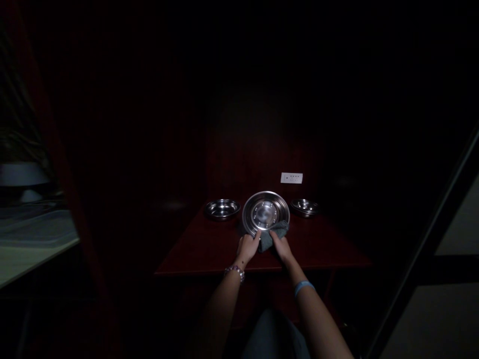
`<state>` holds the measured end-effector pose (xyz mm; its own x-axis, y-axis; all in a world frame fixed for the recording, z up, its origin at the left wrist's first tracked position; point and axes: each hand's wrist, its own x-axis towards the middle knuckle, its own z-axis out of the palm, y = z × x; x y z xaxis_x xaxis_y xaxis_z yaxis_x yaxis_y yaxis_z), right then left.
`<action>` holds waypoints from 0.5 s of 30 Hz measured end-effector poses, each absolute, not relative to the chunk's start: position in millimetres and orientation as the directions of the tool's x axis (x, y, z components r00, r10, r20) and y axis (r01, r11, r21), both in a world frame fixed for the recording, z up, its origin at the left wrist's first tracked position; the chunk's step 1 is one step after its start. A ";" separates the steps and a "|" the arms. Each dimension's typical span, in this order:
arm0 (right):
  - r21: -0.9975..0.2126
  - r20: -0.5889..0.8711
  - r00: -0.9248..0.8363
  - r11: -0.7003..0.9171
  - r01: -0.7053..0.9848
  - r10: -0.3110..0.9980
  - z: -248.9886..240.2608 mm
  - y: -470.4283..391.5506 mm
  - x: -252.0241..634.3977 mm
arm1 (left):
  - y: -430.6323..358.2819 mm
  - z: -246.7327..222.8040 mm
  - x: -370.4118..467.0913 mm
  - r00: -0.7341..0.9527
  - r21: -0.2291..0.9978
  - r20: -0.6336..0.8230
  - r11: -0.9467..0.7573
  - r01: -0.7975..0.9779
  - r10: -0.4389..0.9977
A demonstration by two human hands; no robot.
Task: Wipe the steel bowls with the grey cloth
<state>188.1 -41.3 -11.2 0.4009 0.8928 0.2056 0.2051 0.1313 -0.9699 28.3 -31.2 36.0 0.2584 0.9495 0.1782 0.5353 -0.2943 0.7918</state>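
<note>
A shiny metal basin [265, 212] is tilted up above the red-brown table [209, 249], its inside facing me. My left hand [248, 246] grips its lower left rim, thumb on the inner side. At the lower right rim, my right hand [280, 245] is closed on a grey-green cloth [267, 240] that lies over the basin's edge. The fingers of both hands are partly hidden behind the rim and the cloth. Another metal basin [222, 209] rests to the left on the table, and smaller metal bowls [305, 207], seemingly stacked, sit to the right.
A white power socket [292, 178] is on the dark red wall behind the table. Far left, a pale surface [41, 254] carries a clear plastic container [45, 227]. A dark frame edge [422, 249] slants along the right side. Much of the surroundings is too dark to make out.
</note>
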 end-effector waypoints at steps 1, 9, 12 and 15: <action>-0.971 0.202 0.399 0.130 0.199 0.895 -11.1 -41.2 188.0 | -31.6 36.2 28.1 0.260 0.790 0.185 -0.301 0.535 0.948; -0.952 0.229 0.363 0.130 0.277 0.903 -2.7 -49.5 182.1 | -31.5 36.0 29.9 0.266 0.808 0.217 -0.326 0.491 0.939; -0.943 0.242 0.370 0.127 0.308 0.897 0.6 -53.7 179.7 | -29.7 35.0 30.4 0.267 0.820 0.193 -0.305 0.484 0.944; -0.940 0.229 0.392 0.097 0.328 0.891 0.7 -54.7 179.2 | -28.0 32.8 30.9 0.260 0.832 0.213 -0.314 0.457 0.942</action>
<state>179.2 -54.7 0.7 0.3917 0.8912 0.2289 0.3279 0.0972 -0.9397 30.9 -28.0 32.8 0.2596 0.9419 0.2130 0.4566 -0.3141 0.8324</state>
